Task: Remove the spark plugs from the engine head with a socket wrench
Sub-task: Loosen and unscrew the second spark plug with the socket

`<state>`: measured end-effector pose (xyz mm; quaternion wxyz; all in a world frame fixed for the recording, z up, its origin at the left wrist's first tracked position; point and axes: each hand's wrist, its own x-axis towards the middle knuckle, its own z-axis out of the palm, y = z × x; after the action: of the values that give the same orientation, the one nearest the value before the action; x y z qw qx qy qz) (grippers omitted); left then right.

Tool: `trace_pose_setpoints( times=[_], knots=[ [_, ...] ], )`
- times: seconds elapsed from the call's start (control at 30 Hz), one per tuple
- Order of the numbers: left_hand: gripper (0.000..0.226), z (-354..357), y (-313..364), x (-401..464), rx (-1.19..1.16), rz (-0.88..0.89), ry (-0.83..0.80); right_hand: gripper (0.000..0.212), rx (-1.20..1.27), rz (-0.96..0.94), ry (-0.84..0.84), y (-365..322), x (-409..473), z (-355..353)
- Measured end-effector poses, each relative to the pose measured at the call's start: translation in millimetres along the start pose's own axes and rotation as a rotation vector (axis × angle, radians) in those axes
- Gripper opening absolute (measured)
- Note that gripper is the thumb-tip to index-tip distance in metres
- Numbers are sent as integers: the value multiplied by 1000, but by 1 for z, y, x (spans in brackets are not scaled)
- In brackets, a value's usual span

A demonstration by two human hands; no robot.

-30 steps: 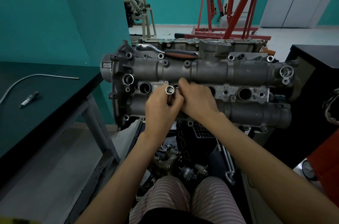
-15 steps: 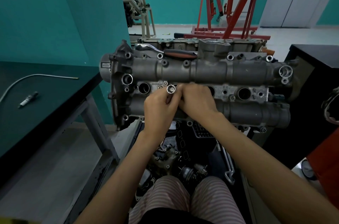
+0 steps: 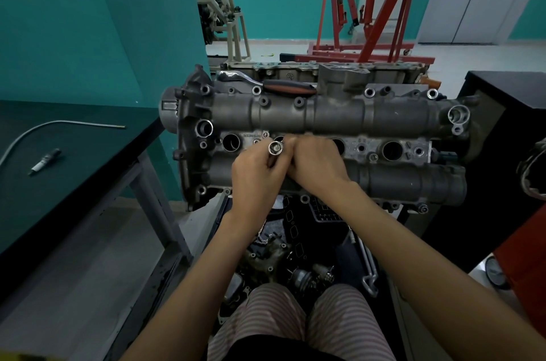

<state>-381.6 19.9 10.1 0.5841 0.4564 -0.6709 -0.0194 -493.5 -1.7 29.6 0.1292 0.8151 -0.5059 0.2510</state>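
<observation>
The grey engine head (image 3: 384, 118) lies across the middle with a row of round plug wells along it. My left hand (image 3: 257, 174) grips a silver socket (image 3: 275, 148) whose open end faces me, just in front of the second well from the left. My right hand (image 3: 317, 164) presses against the left one, fingers curled at the socket; what they hold is hidden. A ratchet wrench with a black-and-orange handle (image 3: 289, 88) lies on top of the head at the back. One removed spark plug (image 3: 44, 161) lies on the dark bench at the left.
A dark green bench (image 3: 88, 159) stands at the left with a bent metal tube (image 3: 59, 125) on it. Loose engine parts (image 3: 295, 266) fill the tray below the head. A black cabinet (image 3: 502, 100) is at the right; a red engine crane (image 3: 369, 20) stands behind.
Both hands, with the socket, have moved slightly up toward the row of plug wells. Nothing else moved.
</observation>
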Motion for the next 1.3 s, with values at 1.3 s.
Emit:
trace_pose_setpoints(
  times=[1.3],
  knots=[
    [40,0,1,-1,-2,7,6,19,19,16,7,-1,-1,-1]
  ],
)
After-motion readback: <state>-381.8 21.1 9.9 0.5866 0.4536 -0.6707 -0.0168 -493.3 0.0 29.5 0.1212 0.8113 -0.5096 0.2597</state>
